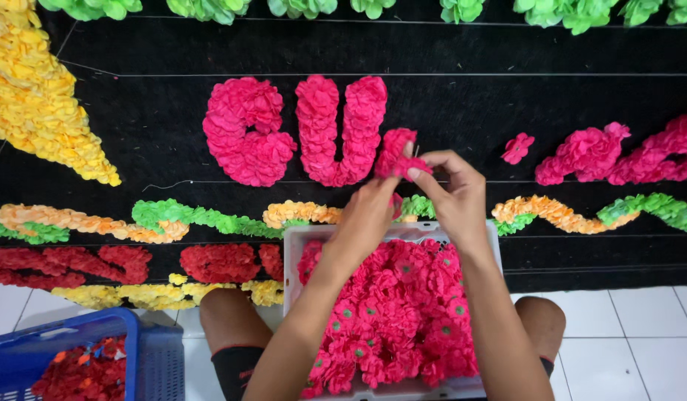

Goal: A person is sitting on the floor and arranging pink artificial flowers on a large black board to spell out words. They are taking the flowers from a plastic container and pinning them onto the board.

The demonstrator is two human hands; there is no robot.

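Kneeling on a white tiled floor (640, 327), I look down at a black board (150, 119) decorated with crepe paper flowers. At far left lies a yellow flower wedge (31, 96), with a blue plastic basket (146, 349) of red scraps below it near my knee. Moving right, two finished pink flower letters (299, 130) sit on the board above a wavy garland of orange and green flowers (172, 219). At the centre, my left hand (365, 219) reaches up with its fingers closed around the underside of a pink paper flower (395, 152), though I cannot tell exactly how they grip. My right hand (451, 189) meets it from the other side, thumb and fingertips pinching the same flower at its edge, just beside the second letter. I judge I am fixing this flower to start the next letter; the next move calls for pressing it flush against its neighbours, keeping the line straight. Beneath my arms, a white tray (295, 260) rests on my lap, heaped with pink flowers. Further right, a single pink flower (517, 147) lies alone, then more pink clusters (618, 152).
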